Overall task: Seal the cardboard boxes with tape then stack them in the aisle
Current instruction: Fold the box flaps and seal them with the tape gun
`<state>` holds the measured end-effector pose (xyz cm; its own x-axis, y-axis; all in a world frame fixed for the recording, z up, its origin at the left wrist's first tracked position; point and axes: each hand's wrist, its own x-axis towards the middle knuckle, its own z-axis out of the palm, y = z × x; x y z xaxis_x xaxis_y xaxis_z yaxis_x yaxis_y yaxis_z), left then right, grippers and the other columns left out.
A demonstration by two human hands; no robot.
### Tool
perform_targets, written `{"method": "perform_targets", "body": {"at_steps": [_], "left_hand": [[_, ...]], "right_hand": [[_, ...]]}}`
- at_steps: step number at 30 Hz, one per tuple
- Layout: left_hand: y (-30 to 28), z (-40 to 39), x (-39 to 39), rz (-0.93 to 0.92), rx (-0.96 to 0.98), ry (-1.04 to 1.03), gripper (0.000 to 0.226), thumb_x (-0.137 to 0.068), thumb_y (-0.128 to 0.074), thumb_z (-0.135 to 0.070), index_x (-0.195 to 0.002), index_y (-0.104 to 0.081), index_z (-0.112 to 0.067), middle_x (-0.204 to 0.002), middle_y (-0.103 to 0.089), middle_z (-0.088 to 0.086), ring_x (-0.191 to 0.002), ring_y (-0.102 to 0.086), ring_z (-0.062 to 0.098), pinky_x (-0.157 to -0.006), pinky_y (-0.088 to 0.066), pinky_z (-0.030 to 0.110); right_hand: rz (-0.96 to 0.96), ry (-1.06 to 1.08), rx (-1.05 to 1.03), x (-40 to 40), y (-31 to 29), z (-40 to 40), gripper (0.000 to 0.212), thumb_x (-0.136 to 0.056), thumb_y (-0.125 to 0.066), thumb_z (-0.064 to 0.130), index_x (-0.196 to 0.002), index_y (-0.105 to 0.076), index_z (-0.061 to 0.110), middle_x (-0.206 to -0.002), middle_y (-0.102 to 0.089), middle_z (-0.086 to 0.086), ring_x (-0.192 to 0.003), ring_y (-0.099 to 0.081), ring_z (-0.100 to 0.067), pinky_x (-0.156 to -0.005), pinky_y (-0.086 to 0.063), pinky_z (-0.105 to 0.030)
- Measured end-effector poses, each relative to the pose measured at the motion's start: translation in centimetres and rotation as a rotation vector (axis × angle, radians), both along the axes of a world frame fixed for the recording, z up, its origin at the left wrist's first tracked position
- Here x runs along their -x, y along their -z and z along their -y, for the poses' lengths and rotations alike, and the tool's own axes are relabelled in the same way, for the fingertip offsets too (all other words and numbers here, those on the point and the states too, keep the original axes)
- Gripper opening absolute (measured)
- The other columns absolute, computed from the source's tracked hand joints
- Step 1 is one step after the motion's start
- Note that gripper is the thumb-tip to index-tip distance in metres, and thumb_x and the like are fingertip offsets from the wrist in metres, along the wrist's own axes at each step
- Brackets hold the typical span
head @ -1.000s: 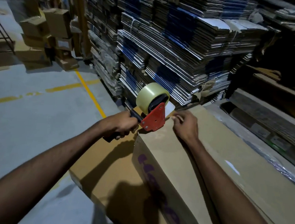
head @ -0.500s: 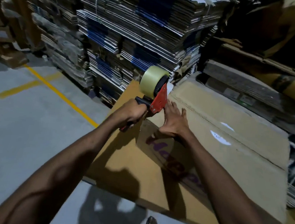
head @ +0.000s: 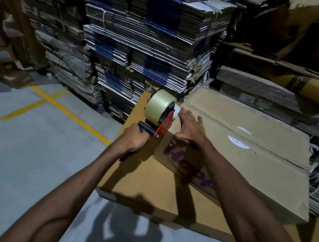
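One box [head: 239,151] lies on a flat cardboard sheet [head: 140,177] on the floor. At its near-left corner, the left hand [head: 134,140] grips one tape gun [head: 160,112]; the right hand [head: 189,129] presses flat, fingers spread. Beyond it rise flattened-carton stacks [head: 152,43].

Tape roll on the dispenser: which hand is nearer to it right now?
Right. The right hand lies flat on the box top, fingertips just beside the tape roll. The left hand grips the dispenser handle, below the roll.
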<state>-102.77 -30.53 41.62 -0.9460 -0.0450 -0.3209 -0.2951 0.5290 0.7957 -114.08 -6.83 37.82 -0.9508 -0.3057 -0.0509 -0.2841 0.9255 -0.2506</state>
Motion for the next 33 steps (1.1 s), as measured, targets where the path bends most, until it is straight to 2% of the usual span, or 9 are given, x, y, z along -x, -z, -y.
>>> {"method": "perform_targets", "body": {"at_steps": [6,12,15,18,20,22,24,27,33], "left_hand": [[0.9,0.9,-1.9,0.046,-0.052,-0.019,0.015,-0.089,-0.044,-0.02,-0.083,-0.056,-0.013,-0.05,-0.042,-0.003,-0.041,-0.034,0.017,-0.046,-0.031,0.028],[2.2,0.6,-2.3,0.02,-0.007,-0.047,0.014,-0.09,-0.046,-0.021,-0.079,-0.053,-0.015,-0.056,-0.043,0.0,-0.048,-0.036,0.019,-0.051,-0.032,0.032],[2.5,0.3,-2.3,-0.001,0.002,-0.042,0.015,-0.091,-0.048,-0.018,-0.076,-0.05,-0.017,-0.059,-0.044,0.0,-0.05,-0.037,0.018,-0.051,-0.03,0.029],[2.2,0.3,-1.7,-0.022,0.03,-0.033,0.017,-0.09,-0.05,-0.015,-0.073,-0.049,-0.017,-0.061,-0.046,0.002,-0.053,-0.038,0.019,-0.056,-0.032,0.032],[2.0,0.1,-1.3,-0.031,0.056,-0.03,0.014,-0.091,-0.054,-0.016,-0.077,-0.051,-0.017,-0.067,-0.051,0.003,-0.056,-0.043,0.019,-0.057,-0.034,0.03],[2.0,0.0,-1.3,-0.039,0.109,-0.018,0.013,-0.092,-0.057,-0.018,-0.081,-0.052,-0.02,-0.071,-0.054,0.003,-0.059,-0.047,0.018,-0.056,-0.035,0.028],[2.3,0.0,-1.5,-0.052,0.191,-0.012,0.016,-0.092,-0.059,-0.019,-0.078,-0.051,-0.02,-0.071,-0.055,0.001,-0.06,-0.05,0.018,-0.054,-0.035,0.027],[3.1,0.3,-1.8,-0.057,0.266,-0.016,0.016,-0.091,-0.061,-0.021,-0.077,-0.052,-0.02,-0.071,-0.058,0.001,-0.063,-0.055,0.018,-0.054,-0.037,0.028],[3.1,0.8,-2.0,-0.13,0.377,0.043,0.019,-0.091,-0.062,-0.019,-0.075,-0.051,-0.018,-0.068,-0.057,0.0,-0.058,-0.053,0.016,-0.05,-0.033,0.026]], "right_hand": [[0.01,0.018,-0.002,0.0,-0.3,-0.5,0.136,-0.062,-0.085,0.048,-0.167,-0.003,0.026,-0.175,-0.005,0.004,-0.161,-0.006,-0.021,-0.127,-0.004,-0.06],[0.052,0.019,0.018,-0.2,-0.2,0.3,0.134,-0.067,-0.082,0.052,-0.167,0.003,0.026,-0.175,0.003,0.005,-0.161,0.002,-0.021,-0.125,0.002,-0.064],[0.289,0.033,0.333,-2.5,-2.9,0.5,0.136,-0.062,-0.073,0.079,-0.167,-0.001,0.031,-0.174,0.006,0.006,-0.16,0.007,-0.024,-0.125,0.002,-0.063],[0.422,0.009,0.687,-4.2,-4.4,2.5,0.138,-0.054,-0.065,0.088,-0.167,-0.009,0.033,-0.175,-0.009,-0.001,-0.158,-0.014,-0.026,-0.125,-0.019,-0.055],[0.377,0.085,0.829,-4.7,-3.8,4.0,0.142,-0.051,-0.072,0.092,-0.166,-0.018,0.029,-0.171,-0.025,-0.006,-0.154,-0.029,-0.027,-0.124,-0.028,-0.055],[0.329,0.138,0.928,-5.2,-2.6,4.7,0.135,-0.051,-0.081,0.088,-0.161,-0.032,0.029,-0.16,-0.044,-0.006,-0.144,-0.045,-0.027,-0.116,-0.042,-0.053],[0.258,0.13,0.999,-6.3,-2.3,4.9,0.12,-0.054,-0.084,0.079,-0.155,-0.041,0.03,-0.145,-0.055,0.001,-0.131,-0.055,-0.02,-0.104,-0.053,-0.04],[0.217,0.083,1.052,-6.8,-1.8,5.1,0.108,-0.051,-0.085,0.07,-0.146,-0.049,0.034,-0.136,-0.06,0.003,-0.121,-0.06,-0.015,-0.096,-0.056,-0.033],[0.222,0.063,1.01,-7.5,-1.7,4.2,0.111,-0.052,-0.088,0.067,-0.148,-0.05,0.027,-0.128,-0.067,0.003,-0.114,-0.065,-0.014,-0.085,-0.055,-0.023]]}}
